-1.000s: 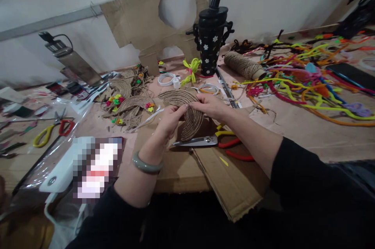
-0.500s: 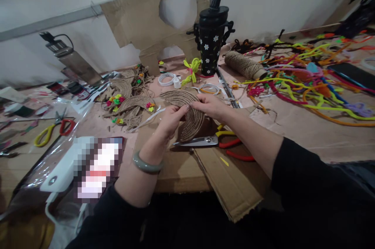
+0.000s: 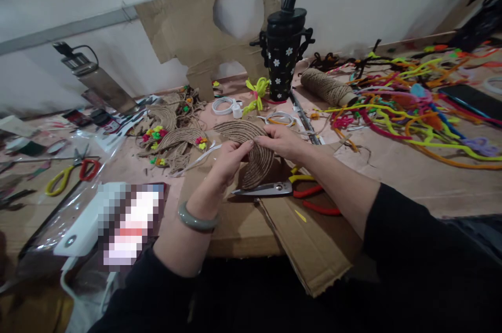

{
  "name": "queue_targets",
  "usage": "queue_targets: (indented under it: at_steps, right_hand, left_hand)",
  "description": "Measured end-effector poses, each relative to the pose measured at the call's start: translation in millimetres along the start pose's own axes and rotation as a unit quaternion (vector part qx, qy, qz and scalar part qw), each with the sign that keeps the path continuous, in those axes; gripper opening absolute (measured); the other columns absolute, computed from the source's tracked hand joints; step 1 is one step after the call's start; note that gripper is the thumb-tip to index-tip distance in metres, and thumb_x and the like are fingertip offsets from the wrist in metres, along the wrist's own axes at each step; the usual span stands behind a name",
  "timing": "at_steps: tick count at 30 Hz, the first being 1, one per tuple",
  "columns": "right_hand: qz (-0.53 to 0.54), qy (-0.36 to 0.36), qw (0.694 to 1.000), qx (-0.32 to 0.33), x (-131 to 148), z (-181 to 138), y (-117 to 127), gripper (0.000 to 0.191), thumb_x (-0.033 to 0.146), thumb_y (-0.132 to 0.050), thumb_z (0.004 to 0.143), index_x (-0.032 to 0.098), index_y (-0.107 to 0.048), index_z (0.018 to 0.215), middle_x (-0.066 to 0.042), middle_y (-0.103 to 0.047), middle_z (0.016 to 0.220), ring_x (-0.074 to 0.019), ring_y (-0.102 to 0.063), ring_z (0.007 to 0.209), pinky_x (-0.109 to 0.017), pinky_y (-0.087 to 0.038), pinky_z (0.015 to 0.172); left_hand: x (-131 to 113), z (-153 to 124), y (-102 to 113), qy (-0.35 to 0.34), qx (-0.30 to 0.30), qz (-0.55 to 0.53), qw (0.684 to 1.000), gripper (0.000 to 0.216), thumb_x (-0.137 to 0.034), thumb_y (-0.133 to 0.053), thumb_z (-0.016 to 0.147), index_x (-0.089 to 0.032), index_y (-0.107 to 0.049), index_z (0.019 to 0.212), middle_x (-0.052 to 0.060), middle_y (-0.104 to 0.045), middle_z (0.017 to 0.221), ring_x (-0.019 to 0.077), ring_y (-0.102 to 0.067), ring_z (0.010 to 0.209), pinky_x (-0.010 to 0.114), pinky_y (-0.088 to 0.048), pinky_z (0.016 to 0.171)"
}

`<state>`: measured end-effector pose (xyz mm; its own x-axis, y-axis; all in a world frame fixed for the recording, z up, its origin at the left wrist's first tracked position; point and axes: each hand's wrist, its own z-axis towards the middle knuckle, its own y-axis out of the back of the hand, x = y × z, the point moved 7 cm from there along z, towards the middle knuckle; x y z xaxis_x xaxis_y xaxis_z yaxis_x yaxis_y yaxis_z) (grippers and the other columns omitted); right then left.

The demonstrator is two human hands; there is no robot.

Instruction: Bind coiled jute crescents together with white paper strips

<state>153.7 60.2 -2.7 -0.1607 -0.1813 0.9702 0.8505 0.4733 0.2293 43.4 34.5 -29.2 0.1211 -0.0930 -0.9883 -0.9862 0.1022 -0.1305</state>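
A curved piece of coiled jute twine (image 3: pixel 262 161), shaped like an arch, is held up between my hands. My left hand (image 3: pixel 232 160) grips its inner side, the thumb pressed on the cord. My right hand (image 3: pixel 285 142) pinches it from the other side, and the two thumb tips nearly meet. Both hands are closed; the fingers behind the piece are hidden. Just below lie scissors (image 3: pixel 280 188) with yellow and red handles, on cardboard (image 3: pixel 309 249). Similar twine arches (image 3: pixel 178 138) with small coloured flowers are piled to the left.
A black flowered tumbler (image 3: pixel 283 56) stands at the back, near a twine roll (image 3: pixel 327 87). Colourful pipe cleaners (image 3: pixel 415 113) spread over the right. At left are a grey bottle (image 3: pixel 104 84), more scissors (image 3: pixel 72 173), a white power bank (image 3: pixel 88 218) and a blurred-out phone (image 3: pixel 131 226).
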Motion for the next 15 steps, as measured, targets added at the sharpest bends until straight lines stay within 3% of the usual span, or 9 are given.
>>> queue_targets:
  at_steps: [11, 15]
  right_hand:
    - [0.013, -0.019, 1.000, -0.007, -7.7, 0.0, 0.2, 0.016, 0.030, -0.051, 0.077, 0.018, -0.048, 0.067, 0.003, -0.046, 0.061, -0.0099, -0.042, 0.057, -0.023, -0.033, 0.051]
    - [0.011, -0.014, 1.000, -0.012, -7.7, 0.5, 1.5, 0.016, 0.029, -0.052, 0.077, 0.018, -0.047, 0.066, 0.003, -0.044, 0.060, -0.0094, -0.041, 0.057, -0.022, -0.032, 0.051]
  left_hand:
    - [-0.6, -4.5, -8.0, 0.033, 0.031, 0.017, 0.999, 0.029, -0.039, -0.071, 0.064, -0.013, -0.062, 0.061, 0.001, -0.058, 0.059, 0.0078, -0.046, 0.053, 0.021, -0.034, 0.051]
    - [1.2, -3.3, -6.3, 0.034, 0.018, 0.024, 0.999, 0.030, -0.041, -0.071, 0.066, -0.013, -0.061, 0.062, 0.001, -0.057, 0.058, 0.0072, -0.044, 0.050, 0.021, -0.032, 0.049]
